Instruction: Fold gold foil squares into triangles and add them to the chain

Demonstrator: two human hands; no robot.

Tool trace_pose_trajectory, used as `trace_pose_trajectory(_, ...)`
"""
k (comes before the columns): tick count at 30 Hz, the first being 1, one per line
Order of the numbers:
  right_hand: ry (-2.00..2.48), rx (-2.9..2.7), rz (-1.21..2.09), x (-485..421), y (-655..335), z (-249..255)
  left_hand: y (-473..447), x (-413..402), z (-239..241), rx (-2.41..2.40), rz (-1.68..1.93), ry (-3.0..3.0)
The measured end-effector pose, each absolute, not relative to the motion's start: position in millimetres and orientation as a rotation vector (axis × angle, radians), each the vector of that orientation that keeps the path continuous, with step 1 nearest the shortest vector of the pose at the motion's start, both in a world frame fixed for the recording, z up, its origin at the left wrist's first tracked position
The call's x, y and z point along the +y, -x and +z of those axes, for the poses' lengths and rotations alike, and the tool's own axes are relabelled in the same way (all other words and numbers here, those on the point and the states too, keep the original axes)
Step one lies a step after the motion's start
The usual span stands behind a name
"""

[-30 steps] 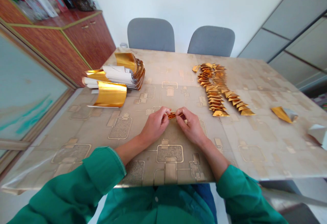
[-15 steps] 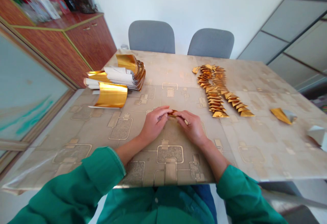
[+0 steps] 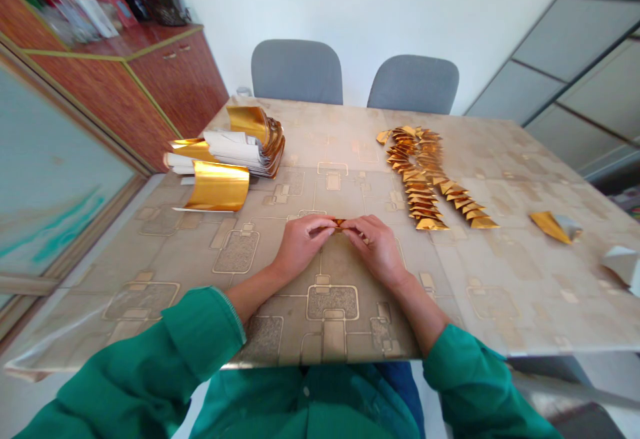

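Right now both your hands, left and right, have their grip pinched on a small folded gold piece, one at each end. Take the stack of gold sheets as landmark: the piece is nearer you than the stack and to its right, over the counter; whether it touches the surface, you cannot tell. Expect it to be very light, thin and springy like foil-faced paper, slightly slick on the shiny side and easily crushed. Your best hold is likely a gentle pinch at the ends, leaving the middle unpressed. Its long axis appears to run left to right, an end toward each hand, but your fingers hide the tips, so you cannot tell which way it points. Farther off, a loose gold sheet curls just on the stack's near side, and rows of folded gold pieces lie well to the stack's right.
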State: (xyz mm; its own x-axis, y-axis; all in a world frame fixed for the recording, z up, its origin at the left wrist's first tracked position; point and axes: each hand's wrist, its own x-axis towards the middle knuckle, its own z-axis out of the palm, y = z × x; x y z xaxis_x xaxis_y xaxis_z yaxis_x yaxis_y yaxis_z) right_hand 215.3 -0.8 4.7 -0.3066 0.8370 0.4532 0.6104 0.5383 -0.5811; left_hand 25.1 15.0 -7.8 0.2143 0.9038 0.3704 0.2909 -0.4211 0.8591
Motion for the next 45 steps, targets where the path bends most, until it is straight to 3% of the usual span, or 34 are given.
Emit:
trace_pose_trajectory(22, 1.146, -1.968, 0.269, -0.2, -216.8, 5.2, -19.7, 18.5, -6.1, 1.140, 1.175, -1.923)
trace_pose_trajectory(45, 1.192, -1.989, 0.447, 1.8, -216.5, 9.9, -15.9, 20.3, -3.3, 1.087, 1.137, -2.158)
